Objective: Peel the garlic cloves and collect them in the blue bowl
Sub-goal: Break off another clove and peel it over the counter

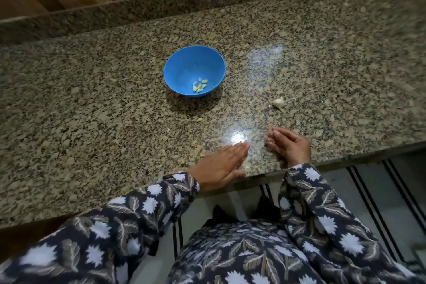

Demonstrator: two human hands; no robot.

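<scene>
Both my hands are down on the granite counter (92, 122), neither one gripping anything

My left hand (221, 166) lies flat at the near edge, fingers straight and together. My right hand (289, 145) stands on its side just beside it, fingers loosely bent toward the left and holding nothing I can see. The blue bowl (184, 62) sits well beyond my left fingertips, with a few peeled cloves (199, 86) in its bottom. An unpeeled garlic piece (278, 102) lies beyond my right hand, apart from the bowl

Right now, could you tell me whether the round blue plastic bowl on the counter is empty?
No, the round blue plastic bowl holds several pale peeled garlic cloves lying together at its bottom.
</scene>
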